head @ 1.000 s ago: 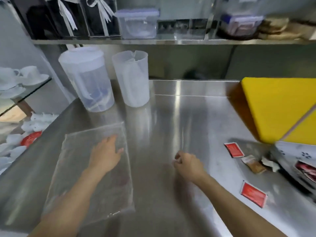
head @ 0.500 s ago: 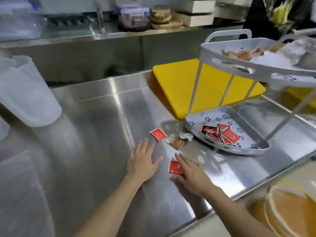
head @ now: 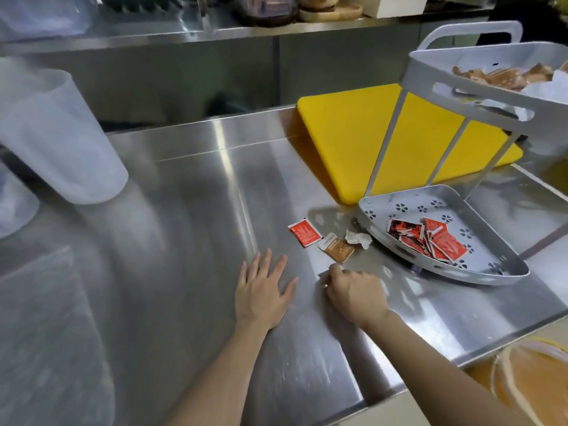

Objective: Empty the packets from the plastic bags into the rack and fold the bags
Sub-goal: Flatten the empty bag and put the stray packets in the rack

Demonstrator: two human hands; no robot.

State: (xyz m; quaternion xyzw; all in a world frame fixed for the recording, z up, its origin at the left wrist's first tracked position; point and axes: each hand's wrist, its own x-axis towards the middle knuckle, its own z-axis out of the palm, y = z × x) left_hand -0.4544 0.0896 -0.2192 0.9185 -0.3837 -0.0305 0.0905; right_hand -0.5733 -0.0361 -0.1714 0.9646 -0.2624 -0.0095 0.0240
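Observation:
My left hand (head: 261, 290) lies flat and open on the steel counter (head: 184, 241), holding nothing. Just to its right, my right hand (head: 353, 292) is curled into a fist over the spot where a red packet lay; that packet is hidden under the fingers. Beyond the hands a red packet (head: 304, 232), a brown packet (head: 336, 249) and a crumpled white packet (head: 356, 238) lie loose on the counter. The white two-tier rack (head: 445, 272) stands to the right, with several red packets (head: 430, 241) in its lower tray and brown packets (head: 504, 76) in the upper one. A flat clear plastic bag (head: 46, 318) lies blurred at far left.
A yellow cutting board (head: 347, 142) sits behind the rack. Two translucent jugs (head: 58, 142) stand at the left. A steel shelf (head: 215, 29) with containers runs along the back. The counter's front edge is close on the right, with an orange round container (head: 528, 385) below it.
My view swung right from the bag to the rack. Both hands left the bag. My right hand went from flat fingers on the red packet to a fist over it.

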